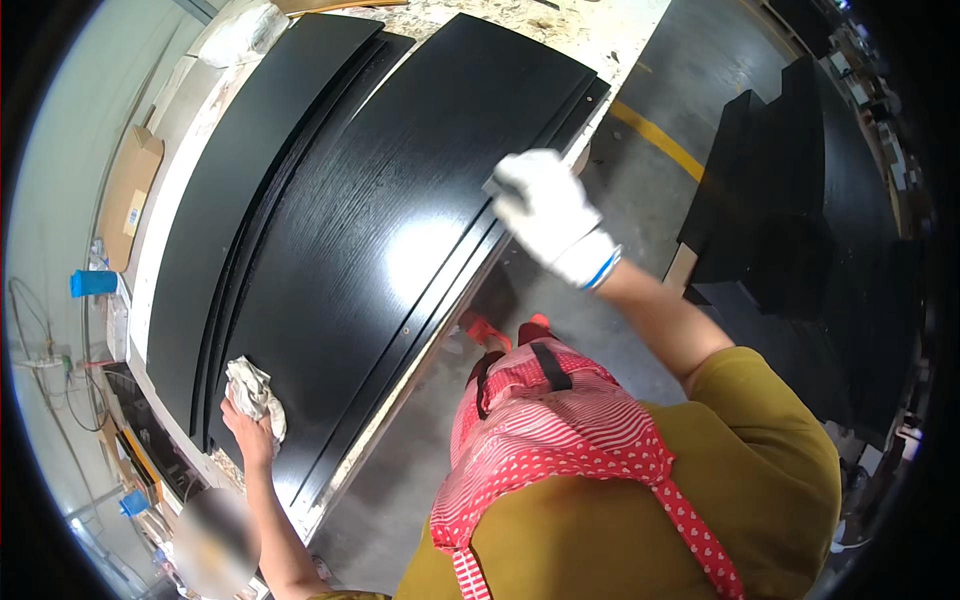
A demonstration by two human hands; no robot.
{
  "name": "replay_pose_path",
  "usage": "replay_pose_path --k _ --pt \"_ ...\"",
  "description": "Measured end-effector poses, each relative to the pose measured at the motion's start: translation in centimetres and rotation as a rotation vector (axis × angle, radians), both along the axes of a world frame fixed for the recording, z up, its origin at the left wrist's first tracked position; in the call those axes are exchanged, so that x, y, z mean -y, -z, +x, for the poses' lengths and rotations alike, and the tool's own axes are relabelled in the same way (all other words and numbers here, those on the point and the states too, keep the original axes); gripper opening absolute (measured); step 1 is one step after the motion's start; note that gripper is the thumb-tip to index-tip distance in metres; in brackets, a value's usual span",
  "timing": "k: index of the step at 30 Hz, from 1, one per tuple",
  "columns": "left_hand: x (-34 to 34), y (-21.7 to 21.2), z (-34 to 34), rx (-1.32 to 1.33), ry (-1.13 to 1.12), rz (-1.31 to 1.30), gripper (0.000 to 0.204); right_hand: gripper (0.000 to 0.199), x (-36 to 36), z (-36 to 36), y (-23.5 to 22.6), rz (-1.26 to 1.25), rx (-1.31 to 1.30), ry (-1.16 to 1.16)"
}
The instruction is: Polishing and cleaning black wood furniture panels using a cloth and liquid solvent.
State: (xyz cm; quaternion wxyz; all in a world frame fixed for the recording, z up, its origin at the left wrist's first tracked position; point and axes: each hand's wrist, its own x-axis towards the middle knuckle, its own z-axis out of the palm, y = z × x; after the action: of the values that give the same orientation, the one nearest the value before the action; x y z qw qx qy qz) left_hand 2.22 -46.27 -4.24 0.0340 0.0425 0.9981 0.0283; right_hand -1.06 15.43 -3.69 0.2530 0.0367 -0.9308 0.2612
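Observation:
My left hand (248, 430) is bare and closed round a crumpled whitish rag (257, 388). The rag rests on the near left end of a glossy black panel (400, 130) with a fine wood grain. A white knitted glove with a blue cuff edge covers my right hand (548, 208), which is slightly smeared by motion. Its fingers curl round a small grey piece (492, 187) above the panel's right long edge; the kind of piece cannot be made out. Screw-like dots show along that edge.
A second stack of black panels (260, 110) lies left of this one on a pale, stained workbench (640, 22). More black panels (770, 190) stand at the right. A brown cardboard box (135, 200) and a blue container (93, 283) are at the far left. A yellow line (660, 140) crosses the grey floor.

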Motion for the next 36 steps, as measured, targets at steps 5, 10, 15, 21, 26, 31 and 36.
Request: replay_pose_path --k 5,10,15,21,26,31,36 --pt "-1.3 -0.5 -0.5 -0.044 0.045 0.011 0.069 0.016 11.1 4.7 -0.6 -0.113 0.045 -0.344" --pt "-0.9 -0.4 -0.5 -0.058 0.043 0.037 0.077 0.021 7.2 3.5 -0.9 -0.148 -0.109 -0.078" --pt "-1.4 0.3 -0.3 -0.14 0.073 0.051 0.077 0.024 12.9 5.6 0.7 -0.031 -0.066 -0.072" --pt "-1.9 -1.6 -1.1 -0.042 0.062 0.116 0.077 0.026 25.6 11.3 -2.2 -0.129 0.099 -0.37" --pt "5.2 -4.9 -2.0 -0.085 0.153 0.141 0.07 0.038 26.6 11.2 -0.4 -0.2 0.002 0.08" --pt "11.7 -3.0 -2.0 0.055 0.183 0.186 0.078 0.036 35.5 15.2 0.1 -0.108 0.047 -0.271" --pt "12.3 -1.5 -2.4 0.059 0.207 0.205 0.077 0.036 46.1 18.3 -1.2 -0.143 0.138 -0.556"
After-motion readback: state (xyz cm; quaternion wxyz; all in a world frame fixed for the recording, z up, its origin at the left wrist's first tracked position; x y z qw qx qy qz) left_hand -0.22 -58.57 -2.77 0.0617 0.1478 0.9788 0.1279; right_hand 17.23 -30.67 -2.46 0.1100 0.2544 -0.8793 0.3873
